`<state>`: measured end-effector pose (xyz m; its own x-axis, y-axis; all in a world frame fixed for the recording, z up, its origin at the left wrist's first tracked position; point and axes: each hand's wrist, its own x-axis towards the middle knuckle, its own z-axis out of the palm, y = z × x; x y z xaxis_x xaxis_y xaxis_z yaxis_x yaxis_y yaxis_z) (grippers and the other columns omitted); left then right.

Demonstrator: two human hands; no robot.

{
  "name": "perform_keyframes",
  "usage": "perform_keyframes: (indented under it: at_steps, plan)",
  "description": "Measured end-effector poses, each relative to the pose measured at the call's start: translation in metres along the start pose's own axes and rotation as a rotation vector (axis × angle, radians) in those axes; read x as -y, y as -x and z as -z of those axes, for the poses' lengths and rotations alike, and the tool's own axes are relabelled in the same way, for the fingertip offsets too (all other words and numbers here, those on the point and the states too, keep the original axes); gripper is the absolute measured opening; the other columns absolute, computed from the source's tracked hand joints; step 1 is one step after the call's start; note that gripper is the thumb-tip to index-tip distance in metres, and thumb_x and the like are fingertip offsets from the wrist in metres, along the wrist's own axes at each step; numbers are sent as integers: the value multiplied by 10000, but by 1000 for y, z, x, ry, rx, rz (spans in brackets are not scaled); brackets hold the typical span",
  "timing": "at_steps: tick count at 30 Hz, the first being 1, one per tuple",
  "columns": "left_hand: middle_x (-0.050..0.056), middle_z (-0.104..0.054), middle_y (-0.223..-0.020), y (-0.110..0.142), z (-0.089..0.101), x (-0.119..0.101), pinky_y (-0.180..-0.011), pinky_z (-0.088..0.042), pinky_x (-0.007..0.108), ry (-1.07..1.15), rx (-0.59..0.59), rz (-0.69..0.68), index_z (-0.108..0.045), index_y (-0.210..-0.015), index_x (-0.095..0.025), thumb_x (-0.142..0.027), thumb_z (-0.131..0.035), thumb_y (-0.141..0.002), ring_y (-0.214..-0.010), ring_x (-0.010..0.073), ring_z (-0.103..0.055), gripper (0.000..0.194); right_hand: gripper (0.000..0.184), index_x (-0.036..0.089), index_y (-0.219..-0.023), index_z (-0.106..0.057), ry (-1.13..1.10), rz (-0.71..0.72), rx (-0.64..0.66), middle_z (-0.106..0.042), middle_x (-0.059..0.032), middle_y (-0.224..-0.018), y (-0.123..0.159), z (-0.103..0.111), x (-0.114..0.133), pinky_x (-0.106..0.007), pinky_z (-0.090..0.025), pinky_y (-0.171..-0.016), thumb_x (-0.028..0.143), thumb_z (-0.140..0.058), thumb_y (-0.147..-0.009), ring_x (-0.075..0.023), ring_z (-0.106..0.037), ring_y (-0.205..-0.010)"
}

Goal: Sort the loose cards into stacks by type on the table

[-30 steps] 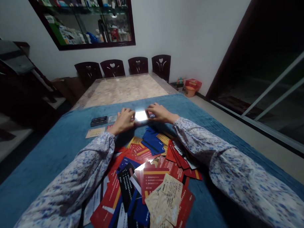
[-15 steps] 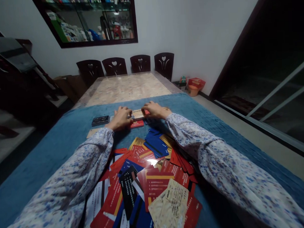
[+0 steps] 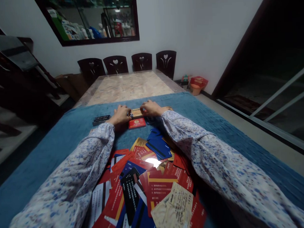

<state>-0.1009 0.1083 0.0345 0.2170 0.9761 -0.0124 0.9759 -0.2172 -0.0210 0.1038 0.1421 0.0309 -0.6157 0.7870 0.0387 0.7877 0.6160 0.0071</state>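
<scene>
Both my hands reach out over the blue cloth. My left hand (image 3: 120, 115) has curled fingers pressed on the left end of a beige card stack (image 3: 136, 113). At the stack's right end, the bent fingers of my right hand (image 3: 151, 109) grip it. Just nearer to me lies a red card stack (image 3: 136, 123), touched by neither set of fingertips as far as I can see. To the left of my left hand is a black card stack (image 3: 101, 120). Other cards beside and under my hands are partly hidden.
A loose heap of red, blue, black, white and beige cards (image 3: 162, 190) spreads between my forearms. The blue cloth (image 3: 77, 130) covers the near part of the table (image 3: 131, 83). Several dark chairs (image 3: 142, 62) stand at its far end.
The view has shifted slightly. More of the red card stack shows as my hands stay at the beige stack, its face now more visible. Nothing has been let go.
</scene>
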Motion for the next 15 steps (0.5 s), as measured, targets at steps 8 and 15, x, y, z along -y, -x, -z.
perform_keyframes:
  at_steps: [8, 15]
  plan:
    - [139, -649, -1341, -9, -6, 5, -1010, -467, 536, 2, 32, -12, -752, -1098, -212, -279, -668, -819, -1337, 406, -450, 299, 345, 258, -1214, -746, -6, -8, 25, -674, -114, -1355, -9, -8, -2, -377, -457, -905, 368, -670, -896, -342, -544, -1227]
    - [114, -698, -1256, -14, -14, 10, -1020, -441, 525, 35, 37, -17, -737, -1034, -216, -276, -651, -809, -1331, 380, -448, 248, 344, 248, -1207, -752, -22, -10, 28, -679, -119, -1345, -12, -13, -2, -393, -448, -921, 335, -666, -886, -348, -545, -1241]
